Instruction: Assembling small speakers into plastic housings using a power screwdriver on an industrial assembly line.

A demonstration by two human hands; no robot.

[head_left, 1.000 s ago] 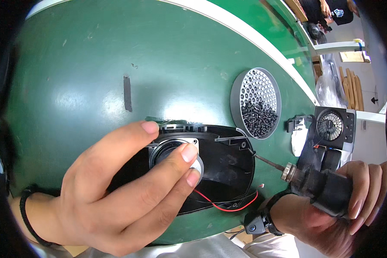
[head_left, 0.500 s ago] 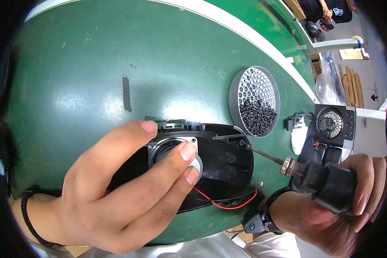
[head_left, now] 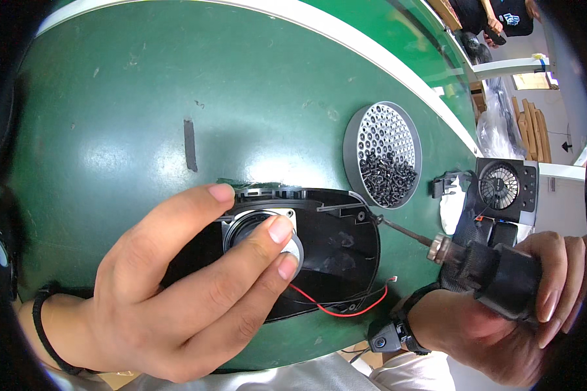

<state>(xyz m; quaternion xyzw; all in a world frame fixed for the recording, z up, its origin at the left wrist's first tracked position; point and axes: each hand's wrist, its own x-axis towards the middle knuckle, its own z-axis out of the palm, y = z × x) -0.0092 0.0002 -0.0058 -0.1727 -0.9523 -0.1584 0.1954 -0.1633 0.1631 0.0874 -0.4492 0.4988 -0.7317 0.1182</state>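
Observation:
My left hand [head_left: 189,280] presses its middle fingers on a round silver-backed speaker [head_left: 295,251] with a square frame, while its index finger rests on the far rim of a black plastic housing [head_left: 336,254]. The speaker sits inside this housing; much of both is hidden under the hand. Red and black wires [head_left: 346,314] run from there to a small white plug. In my right hand [head_left: 557,280] is a black electric screwdriver [head_left: 502,277], fingers wrapped round its body. Its thin bit points left, the tip by a screw post at the housing's right end.
A round grey dish [head_left: 352,156] of black screws stands beyond the housing on the green table [head_left: 124,117]. Farther right are a small black fan [head_left: 501,186], a black clip-like object [head_left: 445,186] and clear plastic bags [head_left: 499,124]. Another person's hand [head_left: 494,26] shows at top right.
The housing and speaker sit slightly farther left in view, as does the screw dish. The screwdriver's tip is a little farther right relative to the screw post. Both hands keep their grip.

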